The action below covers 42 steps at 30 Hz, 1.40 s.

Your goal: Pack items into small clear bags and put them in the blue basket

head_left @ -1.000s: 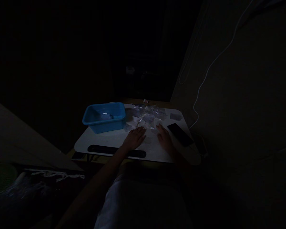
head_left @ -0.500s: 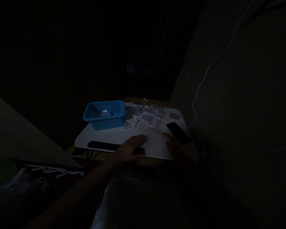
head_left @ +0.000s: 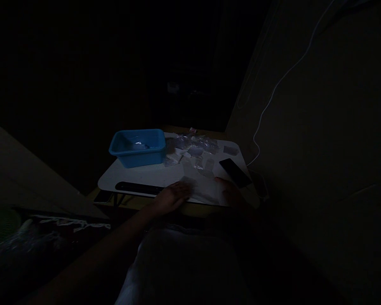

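Note:
In the dim light a clear plastic bag [head_left: 205,189] lies spread near the front edge of the white table. My left hand [head_left: 174,195] has its fingers closed at the bag's left end. At its right end my right hand [head_left: 231,195] pinches the edge, mostly lost in shadow. Behind the bag are several loose clear plastic pieces [head_left: 206,163] and a crumpled heap of clear plastic [head_left: 203,143]. A blue basin [head_left: 139,159] stands at the table's left back, with something pale and shiny inside.
A black phone-like slab [head_left: 235,172] lies beside my right hand. The white table [head_left: 133,174] has a long dark slot [head_left: 138,188] along its front. A grey flat piece [head_left: 230,150] is at the back right. A white cable [head_left: 274,91] hangs down the right wall.
The plastic bag now lies spread between my hands. My left hand's fingers have drawn in and moved slightly left; the dark object under that hand no longer shows.

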Tool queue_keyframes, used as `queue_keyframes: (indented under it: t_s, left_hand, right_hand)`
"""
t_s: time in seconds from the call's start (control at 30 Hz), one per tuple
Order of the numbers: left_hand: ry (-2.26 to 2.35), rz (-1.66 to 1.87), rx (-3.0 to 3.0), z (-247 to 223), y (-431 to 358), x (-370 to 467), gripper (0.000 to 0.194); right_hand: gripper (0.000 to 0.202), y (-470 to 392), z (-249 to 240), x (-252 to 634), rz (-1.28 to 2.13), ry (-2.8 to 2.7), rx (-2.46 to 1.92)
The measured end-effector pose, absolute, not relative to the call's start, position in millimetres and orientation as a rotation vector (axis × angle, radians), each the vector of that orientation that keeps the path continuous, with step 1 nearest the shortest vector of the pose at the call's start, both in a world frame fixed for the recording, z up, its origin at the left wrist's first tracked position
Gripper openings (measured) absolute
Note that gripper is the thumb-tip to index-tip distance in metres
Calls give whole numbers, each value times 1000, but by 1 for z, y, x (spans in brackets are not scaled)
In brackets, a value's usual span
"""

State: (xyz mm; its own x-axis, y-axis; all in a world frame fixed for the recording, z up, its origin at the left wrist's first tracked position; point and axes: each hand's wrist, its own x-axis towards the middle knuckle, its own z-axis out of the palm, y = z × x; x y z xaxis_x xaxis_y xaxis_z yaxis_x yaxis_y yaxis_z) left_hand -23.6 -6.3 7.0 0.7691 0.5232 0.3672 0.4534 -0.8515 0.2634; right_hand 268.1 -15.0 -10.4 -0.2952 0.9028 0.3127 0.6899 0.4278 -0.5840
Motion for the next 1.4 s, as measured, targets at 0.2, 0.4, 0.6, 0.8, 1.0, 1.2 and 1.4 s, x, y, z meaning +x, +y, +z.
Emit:
queue_keyframes:
  t_s: [0.2,0.4,0.6,0.8,1.0,1.2,1.4]
  left_hand:
    - [941,833,2471,18,-4,-15,35]
    - [1046,820,2346,23,-4,-11,38]
    - [975,727,2510,27,-6,-11,41]
    - [942,521,2685,30,-2,-9,61]
    - [962,558,2709,22,13,-9,55]
    - [992,517,2735,13,31,-6,35]
    - [940,556,2681,8,35,2,18]
  right_hand:
    - [56,-30,-2,263,587,-2062,-1359]
    - [49,-25,-7,250,461,-2039,-1301]
    - [28,-12,-10,248,461,-2094,-1173]
    - [21,-15,-7,249,540,-2049,-1171]
    - [21,-18,-10,258,645,-2051,-1060]
    - [26,-17,-11,257,564,-2080,-1210]
    - [28,-21,-4,255,557,-2094,-1294]
